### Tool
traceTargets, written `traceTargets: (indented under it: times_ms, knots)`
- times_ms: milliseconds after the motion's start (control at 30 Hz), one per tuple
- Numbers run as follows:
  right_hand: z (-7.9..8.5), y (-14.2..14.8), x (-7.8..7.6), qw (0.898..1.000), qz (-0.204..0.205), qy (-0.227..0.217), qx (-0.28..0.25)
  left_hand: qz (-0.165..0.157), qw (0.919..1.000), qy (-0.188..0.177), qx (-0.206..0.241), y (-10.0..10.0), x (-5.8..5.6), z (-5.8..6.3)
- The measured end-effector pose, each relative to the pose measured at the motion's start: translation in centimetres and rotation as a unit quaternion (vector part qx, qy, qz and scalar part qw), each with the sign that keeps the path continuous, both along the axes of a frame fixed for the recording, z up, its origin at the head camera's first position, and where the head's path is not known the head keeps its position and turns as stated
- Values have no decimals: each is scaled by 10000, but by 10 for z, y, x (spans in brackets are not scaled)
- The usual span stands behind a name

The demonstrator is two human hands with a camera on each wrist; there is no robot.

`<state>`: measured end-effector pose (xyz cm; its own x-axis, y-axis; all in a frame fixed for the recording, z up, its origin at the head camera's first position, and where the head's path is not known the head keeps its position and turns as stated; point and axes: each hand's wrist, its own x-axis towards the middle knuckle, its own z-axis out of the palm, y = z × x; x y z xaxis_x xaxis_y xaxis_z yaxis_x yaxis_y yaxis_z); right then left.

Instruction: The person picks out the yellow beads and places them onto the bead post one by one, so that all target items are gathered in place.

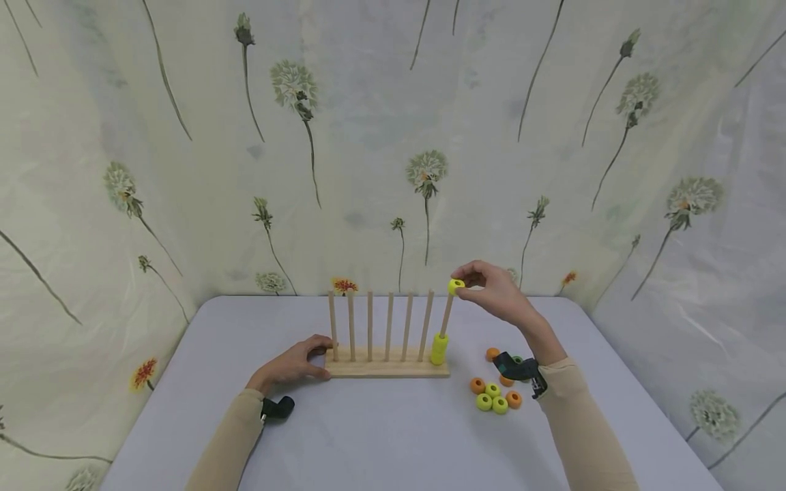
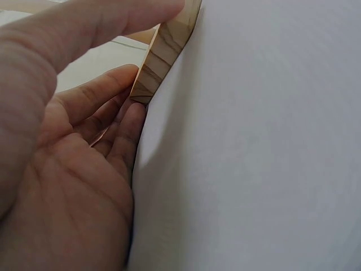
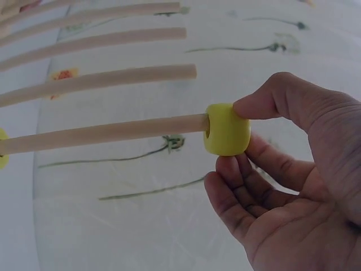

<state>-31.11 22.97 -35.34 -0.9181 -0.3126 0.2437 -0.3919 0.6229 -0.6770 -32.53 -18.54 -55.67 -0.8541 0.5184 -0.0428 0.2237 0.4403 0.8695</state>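
Note:
A wooden base (image 1: pixel 387 369) carries a row of several upright pegs. My right hand (image 1: pixel 494 293) pinches a yellow bead (image 3: pixel 227 130) between thumb and fingers at the top of the rightmost peg (image 3: pixel 107 132); the peg's tip enters the bead's hole. Lower on that same peg, yellow beads (image 1: pixel 439 349) are stacked against the base. With thumb in front and fingers behind, my left hand (image 1: pixel 293 361) grips the base's left end. The left wrist view shows the grained end (image 2: pixel 155 68) of the base between thumb and fingers.
Loose yellow beads (image 1: pixel 484 402) and orange beads (image 1: pixel 514 399) lie on the white table (image 1: pixel 393 436) right of the base, below my right forearm. A green bead (image 1: pixel 518 359) is partly hidden behind the wrist camera. A flowered curtain (image 1: pixel 356 170) rises behind the table.

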Motion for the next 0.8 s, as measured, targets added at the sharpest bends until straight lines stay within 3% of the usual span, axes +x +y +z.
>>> traceTargets:
  times_ms: [167, 333, 400, 533, 800]
  knots:
    - [-1, -2, 0, 10000, 4, -8, 12, 77, 10000, -10, 23, 2, 3, 2]
    - [-1, -3, 1, 10000, 91, -5, 31, 74, 9999, -103, 85, 5, 13, 18]
    - [-2, -3, 1, 9999, 109, -46, 28, 65, 9999, -87, 107, 4, 13, 18]
    - [-4, -4, 0, 9998, 117, -159, 3, 65, 10000, -36, -3, 1, 2, 3]
    - [-4, -4, 1, 9998, 136, -152, 0, 28, 10000, -35, -33, 0, 1, 2]
